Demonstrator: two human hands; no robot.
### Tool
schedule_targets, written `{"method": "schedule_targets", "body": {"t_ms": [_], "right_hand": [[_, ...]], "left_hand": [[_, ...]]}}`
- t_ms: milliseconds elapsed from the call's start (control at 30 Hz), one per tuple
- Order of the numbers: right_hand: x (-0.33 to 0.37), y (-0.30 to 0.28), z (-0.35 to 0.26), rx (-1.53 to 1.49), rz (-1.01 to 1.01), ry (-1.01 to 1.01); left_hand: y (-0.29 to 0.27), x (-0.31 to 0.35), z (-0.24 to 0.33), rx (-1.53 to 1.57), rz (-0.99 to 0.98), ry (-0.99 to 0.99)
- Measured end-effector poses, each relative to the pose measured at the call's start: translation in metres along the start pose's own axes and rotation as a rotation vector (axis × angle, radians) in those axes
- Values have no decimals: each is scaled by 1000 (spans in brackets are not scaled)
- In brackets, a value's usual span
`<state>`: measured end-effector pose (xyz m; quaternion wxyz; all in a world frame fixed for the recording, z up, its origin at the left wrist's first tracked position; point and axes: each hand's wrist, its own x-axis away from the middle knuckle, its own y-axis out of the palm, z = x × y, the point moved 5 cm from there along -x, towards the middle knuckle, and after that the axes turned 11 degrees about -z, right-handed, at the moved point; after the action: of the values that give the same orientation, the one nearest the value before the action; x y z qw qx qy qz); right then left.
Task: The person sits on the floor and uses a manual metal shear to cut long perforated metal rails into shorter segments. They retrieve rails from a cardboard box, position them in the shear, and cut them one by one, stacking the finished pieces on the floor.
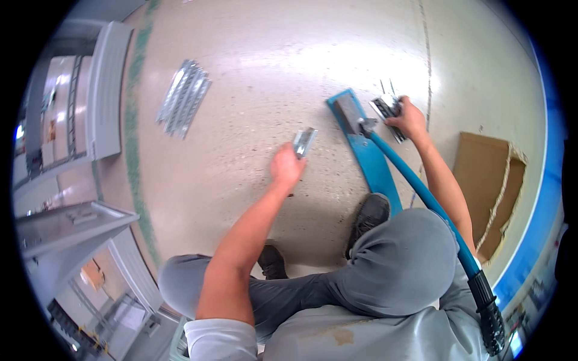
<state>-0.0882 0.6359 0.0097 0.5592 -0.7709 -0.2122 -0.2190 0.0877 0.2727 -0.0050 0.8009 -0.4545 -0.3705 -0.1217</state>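
Observation:
Over the middle of the floor, my left hand [287,165] is closed round a short silvery metal rail piece [306,139], which points away from me. Farther right, my right hand [412,118] has its fingers curled on a small group of short metal rail pieces [379,107] lying just beyond the cutter. Between the two hands stands a teal lever cutter [374,174] with a flat base and a long handle [415,180] that slopes back toward my right side. My right shoe is beside the near end of its base.
Several longer slotted metal strips [184,99] lie side by side on the floor at the far left. A brown cardboard piece [481,165] with a torn edge lies to the right. Grey open cabinets [108,90] line the left, past a green floor line [133,114].

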Motion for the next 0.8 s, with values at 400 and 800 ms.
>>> {"method": "schedule_targets", "body": {"t_ms": [400, 800], "right_hand": [[17, 19, 34, -592, 94, -74], [195, 118, 140, -998, -133, 37]], "left_hand": [[-37, -29, -29, 401, 74, 184], [-237, -2, -71, 887, -251, 225]]}}
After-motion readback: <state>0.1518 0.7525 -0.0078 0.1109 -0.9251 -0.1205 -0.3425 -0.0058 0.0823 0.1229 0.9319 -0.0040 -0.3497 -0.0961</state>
